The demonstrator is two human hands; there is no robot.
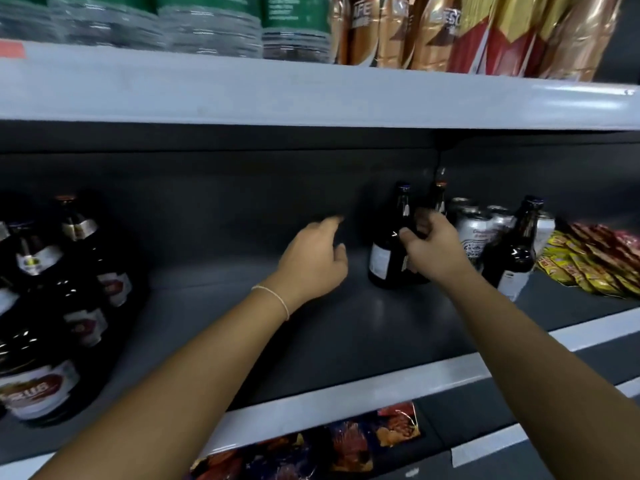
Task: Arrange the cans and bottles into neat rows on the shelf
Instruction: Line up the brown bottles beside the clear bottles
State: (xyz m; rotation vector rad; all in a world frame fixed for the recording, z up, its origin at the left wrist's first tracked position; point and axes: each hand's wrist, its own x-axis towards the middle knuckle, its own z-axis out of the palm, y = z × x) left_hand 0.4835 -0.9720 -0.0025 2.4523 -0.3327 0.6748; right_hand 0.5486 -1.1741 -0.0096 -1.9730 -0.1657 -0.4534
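Head view, items listed from the hands outward.

Right hand (429, 242): fingers curled round the shoulder of a dark bottle (388, 251), which stands upright on the shelf (311, 323). A high grip, likely so it can be slid or lifted without tipping.

Left hand (317, 258): holds nothing, fingers loosely bent, hovering over bare shelf just left of the bottle; probably ready to steady it or mark its new place.

Second bottle (439, 199): directly behind the right hand, mostly hidden.

Cans (474, 233): silver, clustered just right of the right hand, in no clear row.

Third bottle (516, 251): right of the cans, nearer the edge, standing alone.

Yellow sachets (588, 265): heaped farther right.

Row bottles (79, 271): well left of the left hand, already grouped; the bare gap between looks like the place to fill.

Upper shelf (311, 95): above both hands, stocked with packets (433, 29).
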